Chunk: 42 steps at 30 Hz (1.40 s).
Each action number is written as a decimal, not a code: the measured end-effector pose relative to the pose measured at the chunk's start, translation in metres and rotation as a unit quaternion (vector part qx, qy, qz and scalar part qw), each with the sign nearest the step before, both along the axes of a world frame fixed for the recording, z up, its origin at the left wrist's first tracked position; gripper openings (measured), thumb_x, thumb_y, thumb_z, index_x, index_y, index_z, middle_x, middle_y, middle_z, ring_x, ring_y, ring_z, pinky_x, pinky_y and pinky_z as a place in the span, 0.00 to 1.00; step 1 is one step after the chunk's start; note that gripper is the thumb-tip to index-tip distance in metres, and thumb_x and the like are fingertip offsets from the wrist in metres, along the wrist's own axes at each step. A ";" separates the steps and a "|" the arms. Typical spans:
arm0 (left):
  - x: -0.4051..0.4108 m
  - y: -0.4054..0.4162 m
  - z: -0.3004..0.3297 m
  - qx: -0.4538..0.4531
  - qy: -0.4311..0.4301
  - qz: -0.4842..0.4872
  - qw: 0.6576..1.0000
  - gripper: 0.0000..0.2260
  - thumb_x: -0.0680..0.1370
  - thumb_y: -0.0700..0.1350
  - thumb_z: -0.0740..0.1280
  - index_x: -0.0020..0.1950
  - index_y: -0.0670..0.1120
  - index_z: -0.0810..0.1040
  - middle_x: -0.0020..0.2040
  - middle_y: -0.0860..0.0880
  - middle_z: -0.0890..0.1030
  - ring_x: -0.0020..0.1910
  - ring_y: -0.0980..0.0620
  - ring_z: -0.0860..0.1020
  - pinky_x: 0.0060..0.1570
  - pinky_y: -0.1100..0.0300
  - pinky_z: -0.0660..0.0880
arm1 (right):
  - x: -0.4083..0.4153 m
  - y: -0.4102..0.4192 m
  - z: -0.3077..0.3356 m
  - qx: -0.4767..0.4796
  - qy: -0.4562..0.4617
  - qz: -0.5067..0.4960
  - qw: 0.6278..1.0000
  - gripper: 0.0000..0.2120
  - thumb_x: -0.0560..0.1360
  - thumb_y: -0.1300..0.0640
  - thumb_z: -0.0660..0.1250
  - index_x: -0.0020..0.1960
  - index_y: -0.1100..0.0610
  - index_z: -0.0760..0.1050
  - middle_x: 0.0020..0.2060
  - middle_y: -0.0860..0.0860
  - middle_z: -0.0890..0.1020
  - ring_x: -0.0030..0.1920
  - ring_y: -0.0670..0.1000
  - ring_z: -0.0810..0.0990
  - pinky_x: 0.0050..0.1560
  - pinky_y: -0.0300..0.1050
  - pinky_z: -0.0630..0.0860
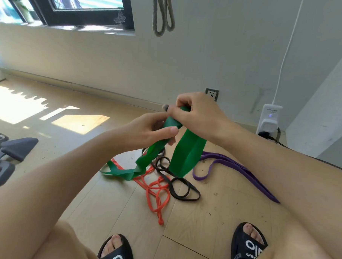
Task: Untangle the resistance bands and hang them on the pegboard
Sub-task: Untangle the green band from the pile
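Both hands hold a wide green band [186,155] above the floor. My left hand [152,128] grips its bunched top with thumb and fingers, and my right hand [196,112] pinches the same bunch from above. The green band hangs down in two strands, and its left strand trails onto the floor. Under it lie a tangled orange band [155,193], a thin black band [179,186] looped across the orange one, and a purple band [242,171] stretched out to the right. A grey band [163,17] hangs on the wall above. No pegboard shows in the frame.
The floor is pale wood [211,219]. A white plug adapter [269,120] with a cable sits in a wall socket at the right. Dark chair legs [10,147] stand at the left. My feet in black slides [247,248] are at the bottom.
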<state>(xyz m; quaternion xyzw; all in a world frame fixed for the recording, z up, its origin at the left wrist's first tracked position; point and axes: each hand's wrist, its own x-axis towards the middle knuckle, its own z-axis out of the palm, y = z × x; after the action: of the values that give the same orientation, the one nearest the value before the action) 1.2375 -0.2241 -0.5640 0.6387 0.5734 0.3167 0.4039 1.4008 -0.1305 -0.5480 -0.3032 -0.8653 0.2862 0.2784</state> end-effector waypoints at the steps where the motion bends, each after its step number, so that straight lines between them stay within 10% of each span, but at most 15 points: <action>1: -0.003 0.000 -0.001 -0.013 0.000 -0.017 1.000 0.14 0.80 0.58 0.67 0.59 0.50 0.77 0.47 0.46 0.86 0.51 0.48 0.84 0.53 0.54 0.82 | 0.001 0.000 0.003 -0.007 0.026 -0.012 1.000 0.22 0.79 0.47 0.70 0.31 0.54 0.68 0.25 0.45 0.67 0.27 0.45 0.65 0.31 0.39 0.62; 10: -0.006 0.004 -0.002 -0.010 0.084 0.032 0.996 0.20 0.73 0.59 0.76 0.55 0.47 0.78 0.38 0.53 0.75 0.35 0.57 0.75 0.41 0.60 0.74 | 0.013 0.013 0.005 0.058 0.013 -0.065 0.996 0.22 0.78 0.45 0.69 0.32 0.56 0.71 0.25 0.47 0.70 0.28 0.47 0.66 0.32 0.40 0.62; 18: -0.013 -0.001 0.000 -0.084 -0.030 0.002 0.996 0.09 0.79 0.43 0.71 0.59 0.50 0.79 0.45 0.52 0.83 0.48 0.53 0.83 0.50 0.61 0.78 | 0.020 0.021 0.002 0.068 0.001 -0.069 0.995 0.21 0.77 0.43 0.71 0.34 0.57 0.73 0.27 0.49 0.72 0.29 0.47 0.68 0.33 0.42 0.64; 23: -0.018 -0.003 0.002 -0.151 -0.107 -0.029 0.982 0.21 0.79 0.52 0.67 0.69 0.45 0.76 0.60 0.42 0.82 0.61 0.47 0.81 0.60 0.57 0.77 | 0.023 0.023 0.002 0.100 -0.021 -0.051 0.993 0.20 0.77 0.43 0.72 0.35 0.56 0.73 0.28 0.48 0.73 0.30 0.46 0.69 0.32 0.40 0.63; 29: -0.012 0.001 0.001 -0.091 -0.030 0.014 0.995 0.12 0.77 0.45 0.73 0.60 0.50 0.79 0.43 0.54 0.81 0.45 0.56 0.81 0.49 0.63 0.77 | 0.021 0.021 0.005 0.124 -0.002 -0.048 0.991 0.20 0.78 0.43 0.71 0.36 0.56 0.74 0.28 0.48 0.74 0.30 0.46 0.69 0.32 0.38 0.63; 34: -0.014 -0.001 0.003 -0.150 -0.111 -0.002 0.982 0.19 0.80 0.54 0.67 0.67 0.46 0.78 0.59 0.43 0.83 0.62 0.48 0.82 0.60 0.57 0.79 | 0.025 0.023 0.003 0.131 -0.011 -0.056 0.990 0.20 0.77 0.42 0.71 0.36 0.55 0.73 0.28 0.48 0.75 0.30 0.46 0.70 0.32 0.38 0.63; 42: -0.008 0.006 0.002 -0.017 0.060 0.030 0.998 0.14 0.74 0.55 0.76 0.54 0.48 0.81 0.33 0.57 0.75 0.33 0.57 0.76 0.38 0.63 0.73 | 0.025 0.021 0.001 0.113 -0.024 -0.050 0.992 0.19 0.78 0.41 0.70 0.36 0.53 0.73 0.28 0.46 0.73 0.29 0.45 0.70 0.32 0.40 0.63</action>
<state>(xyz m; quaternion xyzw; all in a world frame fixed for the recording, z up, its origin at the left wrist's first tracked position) 1.2294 -0.2185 -0.5619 0.6320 0.6211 0.2799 0.3694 1.4258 -0.1099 -0.5472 -0.3192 -0.8822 0.1652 0.3042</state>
